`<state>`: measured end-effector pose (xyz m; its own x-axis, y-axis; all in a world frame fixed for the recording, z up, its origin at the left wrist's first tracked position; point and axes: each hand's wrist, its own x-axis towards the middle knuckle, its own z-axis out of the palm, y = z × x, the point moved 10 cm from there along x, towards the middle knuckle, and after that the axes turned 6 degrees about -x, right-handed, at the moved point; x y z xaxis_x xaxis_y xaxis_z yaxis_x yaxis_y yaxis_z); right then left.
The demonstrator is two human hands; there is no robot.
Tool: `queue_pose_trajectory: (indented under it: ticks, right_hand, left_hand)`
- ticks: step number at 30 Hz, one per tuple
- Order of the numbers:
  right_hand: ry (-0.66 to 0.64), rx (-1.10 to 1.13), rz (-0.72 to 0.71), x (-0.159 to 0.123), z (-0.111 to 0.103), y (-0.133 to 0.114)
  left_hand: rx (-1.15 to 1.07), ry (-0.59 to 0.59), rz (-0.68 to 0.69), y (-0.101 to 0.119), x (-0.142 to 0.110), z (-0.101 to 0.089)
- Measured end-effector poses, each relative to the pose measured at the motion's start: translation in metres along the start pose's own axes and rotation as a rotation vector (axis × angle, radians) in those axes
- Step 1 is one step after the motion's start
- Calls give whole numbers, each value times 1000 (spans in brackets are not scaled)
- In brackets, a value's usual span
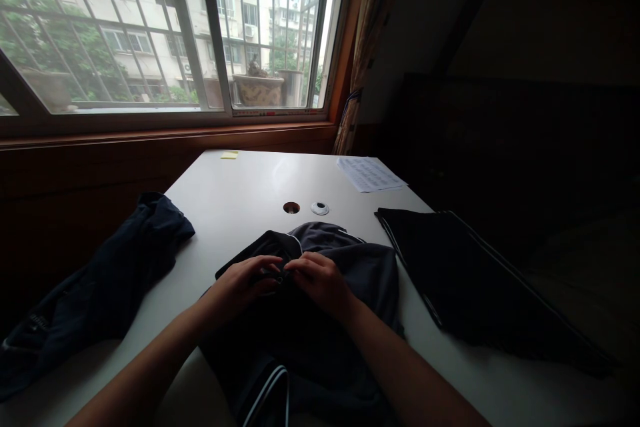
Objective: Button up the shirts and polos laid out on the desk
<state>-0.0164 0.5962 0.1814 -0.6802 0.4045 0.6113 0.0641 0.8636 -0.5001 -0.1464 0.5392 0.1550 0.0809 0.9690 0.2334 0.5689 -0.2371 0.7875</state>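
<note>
A dark navy garment [320, 340] with white piping lies bunched on the table in front of me, its greyish inner side turned up at the far end. Both my hands are at its upper middle, close together. My left hand [245, 283] has its fingers bent over the cloth, the thumb lower down. A small round ring-like piece [280, 279] shows by the left fingertips; its kind is too dark to make out. My right hand [320, 280] pinches the cloth, thumb and forefinger pressed close. What exactly lies under the fingertips is hidden.
Another dark garment [115, 280] hangs over the table's left edge. Folded dark clothing [470, 273] lies at the right. Farther back on the white table [240, 193] are a cable hole [291, 207], its round cover [320, 208], printed sheets [371, 173] and a yellow note [229, 155].
</note>
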Motion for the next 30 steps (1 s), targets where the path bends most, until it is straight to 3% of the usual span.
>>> queue_pose_trajectory:
  ticks: [11, 21, 30]
  right_hand:
    - [115, -4, 97, 1, -19, 13]
    - [165, -35, 171, 0, -22, 19]
    - [8, -119, 29, 2, -3, -3]
  left_hand:
    - [-194, 133, -61, -1, 0, -17]
    - [-276, 219, -96, -6, -3, -23]
    - [-290, 245, -74, -9, -4, -23]
